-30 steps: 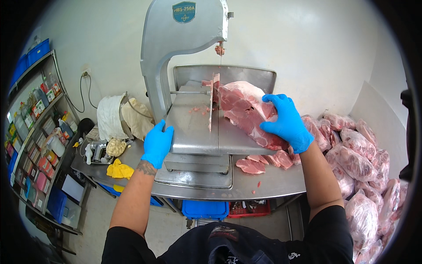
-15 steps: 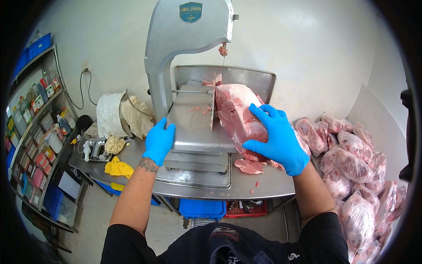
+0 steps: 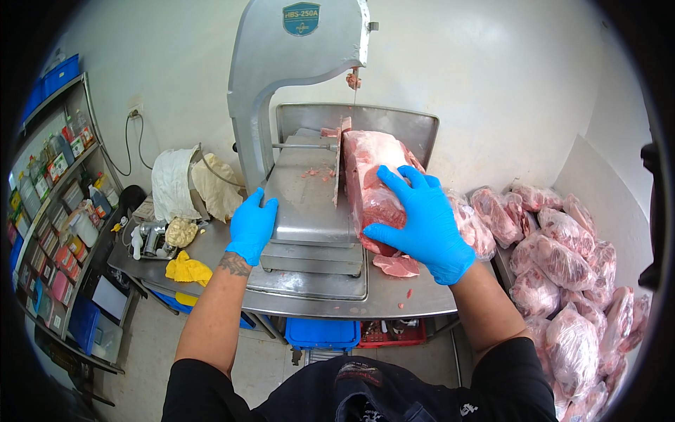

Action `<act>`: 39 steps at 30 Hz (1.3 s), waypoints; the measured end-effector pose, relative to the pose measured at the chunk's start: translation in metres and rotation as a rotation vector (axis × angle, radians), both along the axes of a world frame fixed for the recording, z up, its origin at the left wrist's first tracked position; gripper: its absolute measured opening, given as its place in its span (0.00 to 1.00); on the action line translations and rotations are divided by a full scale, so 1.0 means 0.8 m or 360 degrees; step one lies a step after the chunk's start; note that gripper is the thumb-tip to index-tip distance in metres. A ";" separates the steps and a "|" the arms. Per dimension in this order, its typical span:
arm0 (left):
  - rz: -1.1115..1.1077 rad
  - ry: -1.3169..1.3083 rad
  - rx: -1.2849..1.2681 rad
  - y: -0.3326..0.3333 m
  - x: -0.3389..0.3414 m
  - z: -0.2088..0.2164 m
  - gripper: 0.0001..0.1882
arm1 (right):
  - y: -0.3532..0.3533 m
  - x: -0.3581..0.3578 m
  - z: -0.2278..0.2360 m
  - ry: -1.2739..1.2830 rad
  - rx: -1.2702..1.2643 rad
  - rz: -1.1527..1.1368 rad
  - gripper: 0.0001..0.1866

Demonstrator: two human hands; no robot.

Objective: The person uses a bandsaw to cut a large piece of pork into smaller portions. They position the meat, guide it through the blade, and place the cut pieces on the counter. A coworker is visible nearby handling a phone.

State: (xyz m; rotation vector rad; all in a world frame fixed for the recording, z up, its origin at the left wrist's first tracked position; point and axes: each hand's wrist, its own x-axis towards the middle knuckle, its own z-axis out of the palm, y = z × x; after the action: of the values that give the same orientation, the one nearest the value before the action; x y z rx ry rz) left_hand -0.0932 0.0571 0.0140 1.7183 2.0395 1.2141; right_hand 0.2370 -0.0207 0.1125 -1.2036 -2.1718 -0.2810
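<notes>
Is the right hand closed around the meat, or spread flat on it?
Spread flat: the right hand lies with fingers apart on the pink meat slab.

Pretty tight little room from where I'm standing. Plain off-white walls (image 3: 506,84) all round, evenly lit, with a power cord hanging from a socket (image 3: 135,112) on the wall to my left. A metal shelving rack (image 3: 53,211) on that side is crammed with bottles and packets, blue bins up top. Pale floor (image 3: 151,344) below, tiled I think, hard to tell. Blue crate (image 3: 323,332) and red crate (image 3: 394,332) sit under the steel bench (image 3: 337,299).
</notes>
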 end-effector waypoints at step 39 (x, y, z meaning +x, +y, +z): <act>-0.0003 0.0045 0.0034 0.006 -0.007 -0.007 0.35 | 0.108 0.017 -0.007 0.0240 0.0037 -0.0248 0.29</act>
State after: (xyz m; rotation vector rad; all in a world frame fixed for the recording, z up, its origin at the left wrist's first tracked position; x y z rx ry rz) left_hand -0.0987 0.0618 0.0083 1.7566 2.0478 1.2221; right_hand 0.2506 0.0658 0.1073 -1.3396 -1.9448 -0.2708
